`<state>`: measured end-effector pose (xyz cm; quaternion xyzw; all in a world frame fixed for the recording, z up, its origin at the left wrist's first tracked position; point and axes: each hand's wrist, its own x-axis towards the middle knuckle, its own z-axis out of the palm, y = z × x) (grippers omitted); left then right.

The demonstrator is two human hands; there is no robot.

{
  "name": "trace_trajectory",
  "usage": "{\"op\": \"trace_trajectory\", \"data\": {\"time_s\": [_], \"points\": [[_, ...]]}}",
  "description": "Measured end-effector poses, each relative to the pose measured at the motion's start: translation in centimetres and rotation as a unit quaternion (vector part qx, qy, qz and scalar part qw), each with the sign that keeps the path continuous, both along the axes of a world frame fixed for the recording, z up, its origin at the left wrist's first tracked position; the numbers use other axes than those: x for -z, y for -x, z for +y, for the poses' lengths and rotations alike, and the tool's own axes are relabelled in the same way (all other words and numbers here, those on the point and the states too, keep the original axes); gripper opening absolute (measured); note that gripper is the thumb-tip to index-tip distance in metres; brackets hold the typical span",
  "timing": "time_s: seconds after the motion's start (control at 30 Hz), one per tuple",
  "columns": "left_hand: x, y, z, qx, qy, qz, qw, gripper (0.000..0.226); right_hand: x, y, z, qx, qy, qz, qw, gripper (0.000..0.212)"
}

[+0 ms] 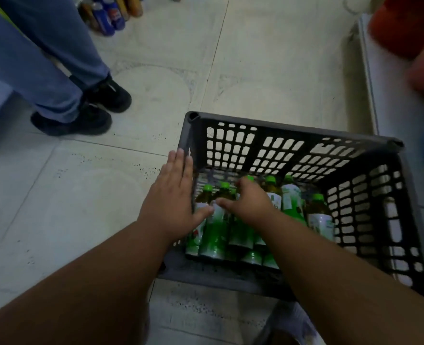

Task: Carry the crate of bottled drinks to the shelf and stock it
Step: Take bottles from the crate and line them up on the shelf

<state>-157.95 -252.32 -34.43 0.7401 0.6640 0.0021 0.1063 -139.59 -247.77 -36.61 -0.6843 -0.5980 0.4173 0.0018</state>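
Floor [268,70] bare beyond crate [293,131]; left hand [173,195] flat on rim; right hand [249,202] grasping bottle [217,235].

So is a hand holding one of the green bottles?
Cannot tell for sure. The right hand curls over the bottles in the crate; the left hand lies flat on its side wall.

Floor [268,70]: pale tiles, thin grout lines, faint curved scuffs, dark specks. Upper left of frame: a bystander's legs in blue trousers [44,58], 2 black shoes [86,113] flat on the tiles. Top edge, left of centre: a cluster of blue and amber bottles [111,13] standing on the floor. Right edge: blurred red and blue shapes [410,28], can't tell what.
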Motion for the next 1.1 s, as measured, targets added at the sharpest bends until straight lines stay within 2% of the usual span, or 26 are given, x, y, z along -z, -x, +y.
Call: {"op": "trace_trajectory", "data": {"time_s": [0.1,0.23,0.33,0.43,0.5,0.6,0.73,0.9,0.97,1.1], "points": [[0.4,0.2,0.1,-0.007,0.018,-0.013,1.0,0.119,3.0,1.6,1.7,-0.015,0.04,-0.035,0.998,0.081],[0.3,0.2,0.2,-0.008,0.027,0.01,1.0,0.121,5.1,3.8,2.2,-0.074,0.096,-0.158,0.98,0.099],[0.2,0.1,0.2,-0.011,0.028,0.01,0.999,0.123,5.6,4.6,1.7,-0.069,0.088,-0.199,0.974,0.096],[0.1,0.1,0.4,-0.012,0.047,0.028,0.998,0.123,6.0,4.4,1.1,-0.043,0.067,-0.146,0.986,0.097],[0.1,0.0,0.4,-0.011,0.048,0.033,0.998,0.125,6.1,4.0,0.5,0.005,0.058,-0.044,0.997,0.087],[0.1,0.0,0.4,-0.006,0.046,0.039,0.998,0.129,6.0,2.8,-0.2,0.072,0.06,0.103,0.99,0.076],[-0.3,-0.1,0.4,0.0,0.061,0.05,0.997,0.131,5.3,1.2,-0.3,0.082,0.024,0.135,0.987,0.057],[-2.6,-0.1,0.5,0.026,0.115,0.086,0.989,0.133,-0.9,-0.7,-0.2,0.101,-0.077,0.164,0.978,0.055],[-4.6,-0.6,0.0,0.018,0.138,0.033,0.99,0.133,-4.9,-1.8,-0.6,0.09,-0.129,0.173,0.972,0.056],[-10.5,-4.8,-3.2,0.013,0.091,-0.112,0.989,0.125,-13.8,-5.3,-3.7,0.091,-0.23,0.188,0.95,0.055]]}}
